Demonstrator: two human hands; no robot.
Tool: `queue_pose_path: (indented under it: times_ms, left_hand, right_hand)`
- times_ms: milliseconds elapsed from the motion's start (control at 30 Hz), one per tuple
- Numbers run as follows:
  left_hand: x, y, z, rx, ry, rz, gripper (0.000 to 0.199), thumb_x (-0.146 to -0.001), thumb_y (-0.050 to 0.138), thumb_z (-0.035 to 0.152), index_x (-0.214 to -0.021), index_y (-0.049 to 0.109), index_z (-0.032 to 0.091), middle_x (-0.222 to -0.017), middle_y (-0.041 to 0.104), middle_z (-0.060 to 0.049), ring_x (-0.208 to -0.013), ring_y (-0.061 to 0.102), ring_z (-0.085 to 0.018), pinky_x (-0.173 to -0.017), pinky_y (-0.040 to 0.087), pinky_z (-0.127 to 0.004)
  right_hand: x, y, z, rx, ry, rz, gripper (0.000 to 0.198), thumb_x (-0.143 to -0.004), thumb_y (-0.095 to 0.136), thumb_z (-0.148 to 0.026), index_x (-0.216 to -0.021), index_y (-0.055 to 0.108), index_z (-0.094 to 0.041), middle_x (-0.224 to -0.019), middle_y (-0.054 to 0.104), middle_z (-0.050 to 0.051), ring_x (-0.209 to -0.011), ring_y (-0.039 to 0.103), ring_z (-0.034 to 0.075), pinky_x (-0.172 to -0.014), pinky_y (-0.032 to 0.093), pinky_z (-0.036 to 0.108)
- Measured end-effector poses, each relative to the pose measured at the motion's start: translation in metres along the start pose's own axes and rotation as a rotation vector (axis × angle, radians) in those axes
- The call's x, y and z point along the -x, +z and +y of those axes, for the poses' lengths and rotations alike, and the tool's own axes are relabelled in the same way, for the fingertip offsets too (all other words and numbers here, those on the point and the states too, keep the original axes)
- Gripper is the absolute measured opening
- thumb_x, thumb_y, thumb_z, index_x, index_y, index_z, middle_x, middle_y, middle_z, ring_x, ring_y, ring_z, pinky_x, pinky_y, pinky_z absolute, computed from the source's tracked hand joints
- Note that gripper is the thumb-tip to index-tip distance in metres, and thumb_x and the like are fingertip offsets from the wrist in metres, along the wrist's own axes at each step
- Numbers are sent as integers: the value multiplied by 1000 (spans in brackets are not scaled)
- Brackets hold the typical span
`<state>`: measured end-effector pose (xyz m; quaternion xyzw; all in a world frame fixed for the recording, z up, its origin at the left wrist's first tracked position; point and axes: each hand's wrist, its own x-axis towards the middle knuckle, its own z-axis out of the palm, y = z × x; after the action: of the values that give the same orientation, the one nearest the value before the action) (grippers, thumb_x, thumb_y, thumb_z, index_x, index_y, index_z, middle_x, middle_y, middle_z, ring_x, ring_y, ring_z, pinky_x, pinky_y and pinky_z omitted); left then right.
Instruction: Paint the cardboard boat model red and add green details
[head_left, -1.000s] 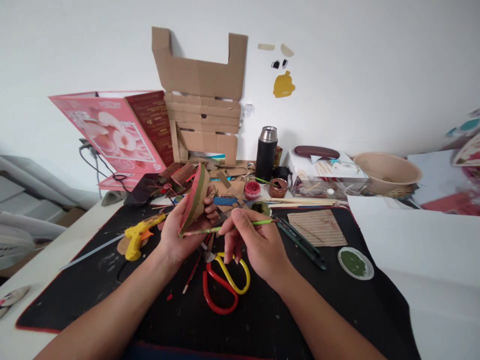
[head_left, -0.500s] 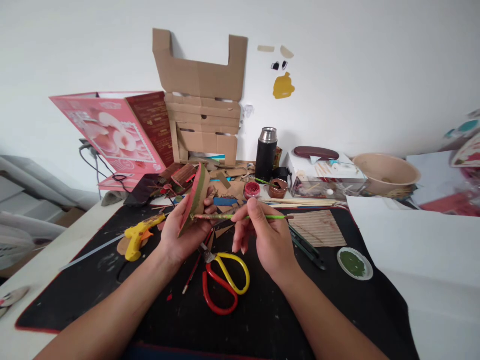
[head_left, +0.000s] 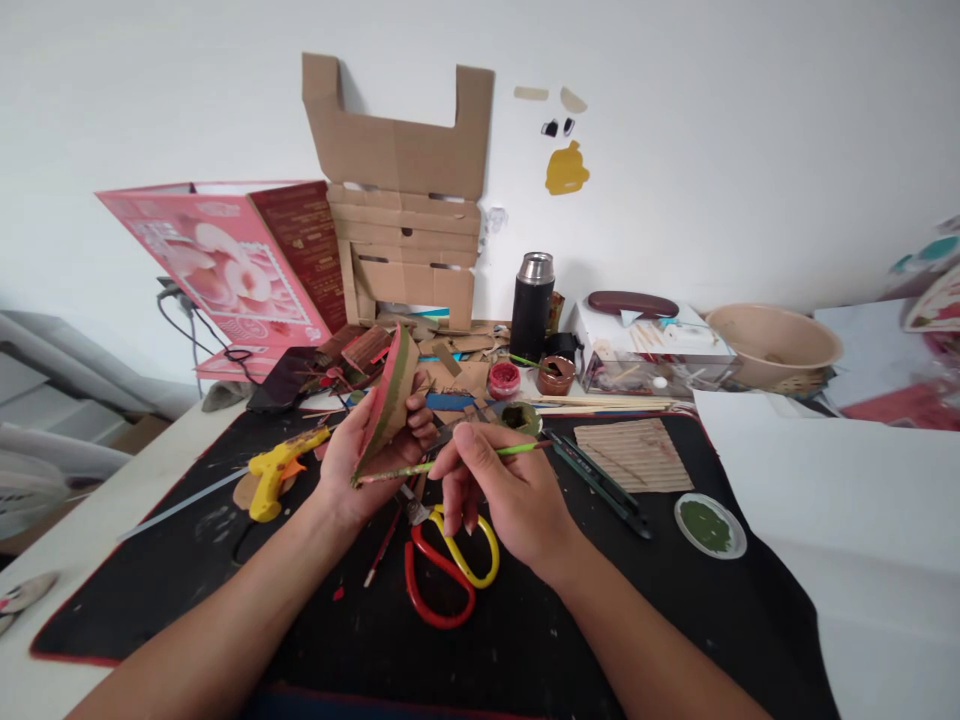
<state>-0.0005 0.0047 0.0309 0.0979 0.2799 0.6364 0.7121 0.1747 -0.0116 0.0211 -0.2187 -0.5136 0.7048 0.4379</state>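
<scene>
My left hand (head_left: 352,455) is closed around a tilted cardboard piece (head_left: 390,400), painted pink on one face with a green band along its edge. Pinched in my right hand (head_left: 495,480) is a thin green paintbrush (head_left: 420,468); its paint-smeared tip meets the lower corner of the piece. Below and between the hands lie scissors (head_left: 442,580) with one red and one yellow handle. An open jar of green paint (head_left: 520,416) stands just beyond my right hand.
A yellow glue gun (head_left: 274,480) lies to the left. On the right are a green utility knife (head_left: 600,485), corrugated cardboard (head_left: 634,455) and a lid with green paint (head_left: 709,527). A black thermos (head_left: 531,310), red paint jar (head_left: 504,380) and brown paint jar (head_left: 556,376) stand behind.
My right hand has moved left and down, bringing the brush tip to the lower corner of the cardboard piece. The green paint jar has come into view behind it.
</scene>
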Motion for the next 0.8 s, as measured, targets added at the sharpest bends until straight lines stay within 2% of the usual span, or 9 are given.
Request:
queue_pose_path:
  times_ms: [233, 333, 433, 567, 667, 800]
  left_hand:
    - [0, 0, 0, -22, 1, 17, 46, -117, 29, 33, -104, 68, 12, -80, 56, -3, -63, 56, -16, -56, 55, -27]
    - [-1, -4, 0, -12, -4, -7, 44, -116, 32, 33, -110, 69, 11, -81, 56, -3, -65, 57, -16, -59, 57, -28]
    - [-3, -9, 0, -16, 12, -48, 43, -116, 33, 32, -106, 70, 12, -83, 58, -4, -67, 58, -17, -63, 59, -29]
    - [-5, -12, 2, -19, 32, -82, 45, -116, 31, 30, -108, 71, 11, -83, 59, -5, -66, 58, -16, -61, 58, -28]
    - [-5, -11, 2, -9, 30, -83, 45, -117, 31, 31, -115, 71, 9, -82, 59, -5, -66, 58, -17, -62, 58, -28]
    - [-4, -8, 1, 9, 4, -51, 41, -116, 34, 31, -116, 70, 11, -81, 58, -4, -67, 57, -17, -61, 58, -28]
  right_hand:
    - [-2, -3, -1, -13, -44, 51, 60, -100, 67, -75, -82, 72, -18, -53, 65, -3, -41, 66, 11, -38, 41, 15]
    - [-3, -4, -3, -19, -65, 111, 59, -99, 68, -74, -81, 71, -18, -52, 64, -3, -41, 66, 11, -38, 41, 15]
    - [-4, -5, -7, -39, -105, 167, 57, -98, 71, -73, -81, 72, -19, -52, 64, -3, -39, 66, 11, -38, 43, 16]
    - [-4, -6, -10, -58, -159, 217, 57, -97, 72, -72, -81, 73, -18, -53, 65, -3, -40, 66, 12, -38, 43, 16]
    - [-4, -6, -9, -58, -146, 212, 57, -98, 72, -72, -80, 73, -18, -53, 65, -3, -39, 65, 12, -38, 43, 17]
    - [-3, -3, -5, -41, -89, 142, 58, -99, 70, -73, -80, 72, -18, -52, 64, -3, -39, 65, 11, -38, 42, 15]
